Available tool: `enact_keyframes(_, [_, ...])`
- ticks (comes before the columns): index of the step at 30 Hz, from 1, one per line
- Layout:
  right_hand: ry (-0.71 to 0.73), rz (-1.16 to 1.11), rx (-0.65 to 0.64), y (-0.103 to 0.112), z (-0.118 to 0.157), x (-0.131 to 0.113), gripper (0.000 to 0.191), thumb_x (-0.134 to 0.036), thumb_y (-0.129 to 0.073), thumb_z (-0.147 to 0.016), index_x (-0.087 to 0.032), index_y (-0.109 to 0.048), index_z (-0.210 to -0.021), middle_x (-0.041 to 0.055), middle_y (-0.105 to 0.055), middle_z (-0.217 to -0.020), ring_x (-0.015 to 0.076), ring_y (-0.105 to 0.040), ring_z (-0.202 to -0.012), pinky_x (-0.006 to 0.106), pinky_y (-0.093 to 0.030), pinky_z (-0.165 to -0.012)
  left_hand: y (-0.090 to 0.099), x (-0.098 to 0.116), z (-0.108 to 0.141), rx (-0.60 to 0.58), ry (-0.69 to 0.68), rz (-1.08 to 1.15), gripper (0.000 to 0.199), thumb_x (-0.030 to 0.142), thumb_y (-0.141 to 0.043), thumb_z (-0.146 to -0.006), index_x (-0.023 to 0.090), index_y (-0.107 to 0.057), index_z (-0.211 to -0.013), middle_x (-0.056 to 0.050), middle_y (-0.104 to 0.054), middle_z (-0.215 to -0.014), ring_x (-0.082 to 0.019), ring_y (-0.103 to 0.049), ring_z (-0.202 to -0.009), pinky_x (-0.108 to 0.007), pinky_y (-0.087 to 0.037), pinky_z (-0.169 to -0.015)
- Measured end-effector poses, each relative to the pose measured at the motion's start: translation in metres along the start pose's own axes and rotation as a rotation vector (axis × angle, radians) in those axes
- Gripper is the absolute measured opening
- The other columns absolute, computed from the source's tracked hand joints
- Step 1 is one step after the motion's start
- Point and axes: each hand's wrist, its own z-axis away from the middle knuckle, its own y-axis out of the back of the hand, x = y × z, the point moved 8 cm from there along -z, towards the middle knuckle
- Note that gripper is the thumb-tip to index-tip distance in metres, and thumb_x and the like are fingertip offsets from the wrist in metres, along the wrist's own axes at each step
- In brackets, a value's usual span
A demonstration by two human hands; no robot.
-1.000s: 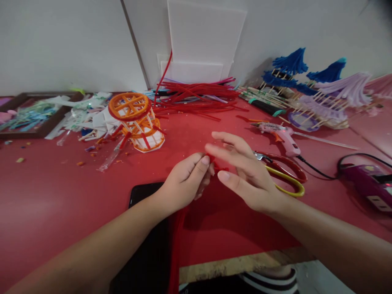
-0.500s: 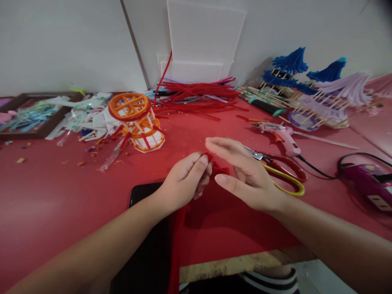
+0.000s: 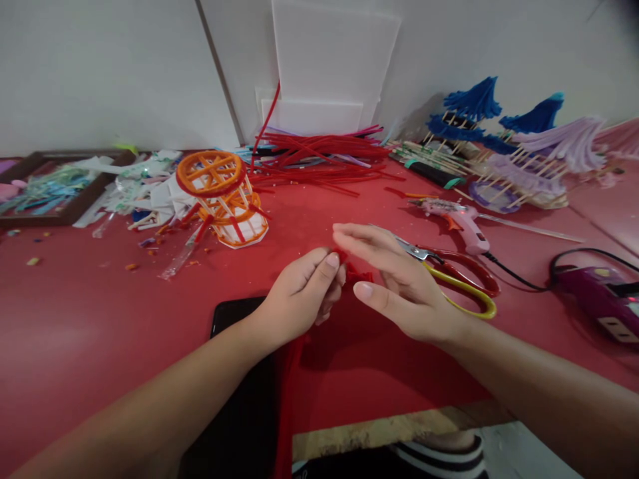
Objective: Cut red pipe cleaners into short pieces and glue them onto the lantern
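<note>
My left hand (image 3: 308, 286) is closed around a bundle of red pipe cleaners (image 3: 288, 406), whose long ends hang below the fist past the table edge. Short red tips poke out at the top of the fist, by the thumb. My right hand (image 3: 397, 283) is open, its fingers stretched out flat beside those tips and the thumb held apart. Whether the right fingertips touch the tips I cannot tell. Short red pieces (image 3: 360, 275) lie on the table between the hands. Scissors (image 3: 464, 283) with red and yellow handles rest just beyond my right hand.
An orange and white drum-shaped frame (image 3: 224, 199) stands back left, near scraps and a brown tray (image 3: 64, 216). Red pipe cleaners (image 3: 324, 156) are piled at the back. A pink glue gun (image 3: 462, 223), a purple device (image 3: 599, 299) and small pavilions (image 3: 474, 103) are at right. A black phone-like slab (image 3: 234, 399) lies in front.
The fingers and thumb of my right hand have shifted very slightly and spread a little wider. My left hand keeps its grip in the same place.
</note>
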Motion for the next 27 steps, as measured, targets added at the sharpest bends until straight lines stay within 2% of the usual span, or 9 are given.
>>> enact_keyframes(3, [-0.015,-0.003,0.015,0.002,0.0,0.001,0.054,-0.037,-0.056,-0.093,-0.031,-0.043,-0.146,0.0081,-0.05,-0.147,0.0249,-0.044,-0.137,0.049,-0.036,-0.113,-0.001,0.0,0.0,-0.003,0.005,0.0,0.037,0.048,-0.044,-0.097,0.019,-0.045,-0.074,0.011,-0.037,-0.048,-0.003,-0.03,-0.037,-0.013,-0.032,-0.036])
enact_keyframes(6, [0.032,0.025,-0.006,0.0,-0.001,-0.003,0.048,-0.035,-0.057,-0.092,-0.031,-0.052,-0.14,0.0075,-0.055,-0.142,0.0243,-0.048,-0.133,0.047,-0.037,-0.113,0.0,0.001,0.0,0.008,0.0,-0.015,0.035,0.047,-0.042,-0.097,0.02,-0.045,-0.075,0.011,-0.037,-0.048,-0.004,-0.031,-0.036,-0.013,-0.034,-0.036])
enact_keyframes(8, [0.012,0.023,0.032,0.003,-0.002,-0.002,0.044,-0.033,-0.057,-0.093,-0.031,-0.055,-0.137,0.0069,-0.06,-0.137,0.0229,-0.052,-0.129,0.046,-0.04,-0.111,0.0,0.002,0.0,0.015,-0.014,-0.042,0.035,0.046,-0.041,-0.098,0.02,-0.045,-0.075,0.011,-0.038,-0.049,-0.004,-0.033,-0.036,-0.014,-0.035,-0.036])
enact_keyframes(12, [-0.102,-0.044,0.147,0.012,-0.003,0.009,0.022,-0.028,-0.058,-0.093,-0.029,-0.072,-0.11,0.0043,-0.071,-0.115,0.0184,-0.064,-0.11,0.04,-0.051,-0.1,-0.004,0.001,0.001,-0.057,-0.004,-0.099,0.035,0.045,-0.039,-0.099,0.02,-0.046,-0.076,0.01,-0.04,-0.049,-0.004,-0.035,-0.035,-0.013,-0.034,-0.036])
enact_keyframes(14, [-0.131,-0.123,0.15,0.013,-0.004,0.014,0.016,-0.027,-0.063,-0.091,-0.028,-0.075,-0.101,0.0029,-0.074,-0.104,0.0159,-0.068,-0.099,0.035,-0.055,-0.092,-0.008,-0.001,0.003,-0.115,0.028,-0.098,0.033,0.044,-0.038,-0.099,0.02,-0.046,-0.078,0.011,-0.039,-0.049,-0.004,-0.034,-0.036,-0.013,-0.034,-0.037])
enact_keyframes(17, [-0.127,-0.259,0.126,0.01,-0.007,0.018,0.014,-0.026,-0.067,-0.088,-0.028,-0.075,-0.099,0.0014,-0.075,-0.097,0.0135,-0.069,-0.09,0.03,-0.057,-0.083,-0.012,-0.001,0.004,-0.162,0.038,-0.081,0.033,0.044,-0.038,-0.099,0.02,-0.046,-0.078,0.011,-0.039,-0.05,-0.003,-0.034,-0.036,-0.013,-0.035,-0.038])
enact_keyframes(20, [-0.122,-0.334,0.121,0.009,-0.008,0.019,0.014,-0.025,-0.068,-0.088,-0.029,-0.075,-0.099,0.0005,-0.075,-0.097,0.0121,-0.07,-0.09,0.027,-0.057,-0.081,-0.014,0.001,0.004,-0.175,0.03,-0.071,0.033,0.045,-0.039,-0.099,0.02,-0.046,-0.078,0.01,-0.04,-0.05,-0.003,-0.034,-0.037,-0.014,-0.035,-0.038])
enact_keyframes(27, [-0.109,-0.328,0.126,0.009,-0.008,0.02,0.012,-0.023,-0.071,-0.085,-0.028,-0.076,-0.095,0.0013,-0.074,-0.095,0.0133,-0.069,-0.09,0.03,-0.058,-0.082,-0.014,0.001,0.005,-0.187,0.044,-0.051,0.032,0.044,-0.04,-0.099,0.019,-0.048,-0.079,0.01,-0.041,-0.051,-0.004,-0.035,-0.038,-0.015,-0.035,-0.038])
